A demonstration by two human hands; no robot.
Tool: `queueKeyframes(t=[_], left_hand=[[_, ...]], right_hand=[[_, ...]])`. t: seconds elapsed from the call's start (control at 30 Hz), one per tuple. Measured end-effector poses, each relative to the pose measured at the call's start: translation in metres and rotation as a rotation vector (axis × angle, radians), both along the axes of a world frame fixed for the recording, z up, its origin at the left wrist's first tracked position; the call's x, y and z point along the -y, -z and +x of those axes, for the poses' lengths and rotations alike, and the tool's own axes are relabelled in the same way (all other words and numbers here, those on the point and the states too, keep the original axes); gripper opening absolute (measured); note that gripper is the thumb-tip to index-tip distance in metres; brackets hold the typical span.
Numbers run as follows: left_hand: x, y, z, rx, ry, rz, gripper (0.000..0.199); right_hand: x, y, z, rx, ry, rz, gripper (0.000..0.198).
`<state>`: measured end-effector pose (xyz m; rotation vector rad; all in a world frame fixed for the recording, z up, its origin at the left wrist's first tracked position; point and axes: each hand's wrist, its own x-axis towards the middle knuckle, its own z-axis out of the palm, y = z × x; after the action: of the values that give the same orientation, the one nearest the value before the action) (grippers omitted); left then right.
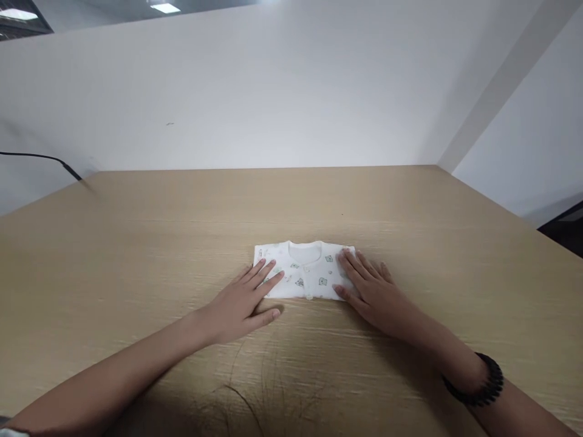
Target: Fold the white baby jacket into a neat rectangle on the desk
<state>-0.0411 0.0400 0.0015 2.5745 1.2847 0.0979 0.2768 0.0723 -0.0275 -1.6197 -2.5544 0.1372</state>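
A small white baby shirt (314,273) with a green animal print lies folded into a flat, wide rectangle on the table. Its round neckline faces away from me, and a buttoned front edge runs down the middle. My left hand (243,300) rests on the left end of the shirt, fingers spread, with the thumb on the wood just below the cloth. On the right end lies my right hand (371,291), palm down and fingers stretched out, covering that corner. Neither hand grips the fabric.
The light wooden table (182,218) meets a white partition (255,97) at the back. A black cable (40,156) comes in at the left. At the right edge a dark object (565,227) is partly in view. Loose hair strands hang low in front of the camera.
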Motion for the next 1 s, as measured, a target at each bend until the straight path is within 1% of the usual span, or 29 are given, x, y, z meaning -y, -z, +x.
queueKeyframes(t=[0.07,0.1,0.17,0.23,0.33,0.4,0.5,0.57,0.6,0.67,0.73,0.77,0.83,0.93,1.0], left_hand=[[0.001,0.001,0.006,0.021,-0.009,0.050,0.074],[0.001,0.001,0.011,0.035,0.007,0.078,0.077],[0.003,0.002,0.025,0.063,0.081,0.101,0.081],[0.006,0.004,0.038,0.080,0.149,0.071,0.083],[0.007,0.006,0.050,0.091,0.156,0.009,0.083],[0.006,0.005,0.050,0.115,0.134,-0.010,0.081],[-0.005,0.003,0.042,0.160,0.047,0.046,0.078],[-0.016,0.003,0.033,0.135,-0.054,0.096,0.079],[-0.022,0.005,0.029,0.105,-0.103,0.097,0.080],[-0.033,0.008,0.020,0.055,-0.176,0.053,0.080],[-0.040,0.012,0.014,0.043,-0.194,0.003,0.079],[-0.042,0.013,0.012,0.049,-0.192,-0.013,0.079],[-0.043,0.014,0.010,0.064,-0.191,-0.042,0.080],[-0.042,0.012,0.009,0.084,-0.234,-0.076,0.080],[-0.040,0.011,0.010,0.102,-0.282,-0.032,0.081]], right_hand=[[0.001,-0.002,-0.006,0.005,0.004,0.085,0.071],[0.002,-0.003,-0.010,-0.002,-0.007,0.136,0.069],[0.006,-0.003,-0.020,-0.021,-0.065,0.223,0.064],[0.009,0.000,-0.030,-0.031,-0.131,0.259,0.063],[0.011,0.006,-0.036,-0.021,-0.125,0.223,0.070],[0.008,0.006,-0.033,-0.032,-0.097,0.174,0.072],[-0.003,0.001,-0.021,-0.082,-0.069,0.155,0.066],[-0.011,-0.002,-0.013,-0.089,-0.012,0.141,0.064],[-0.015,-0.003,-0.009,-0.080,0.029,0.110,0.066],[-0.020,-0.002,-0.003,-0.062,0.089,0.014,0.072],[-0.023,0.001,0.001,-0.061,0.106,-0.058,0.077],[-0.024,0.003,0.003,-0.066,0.110,-0.071,0.079],[-0.023,0.006,0.005,-0.072,0.149,-0.069,0.083],[-0.023,0.007,0.006,-0.065,0.287,-0.040,0.089],[-0.022,0.004,0.006,-0.071,0.352,0.006,0.089]])
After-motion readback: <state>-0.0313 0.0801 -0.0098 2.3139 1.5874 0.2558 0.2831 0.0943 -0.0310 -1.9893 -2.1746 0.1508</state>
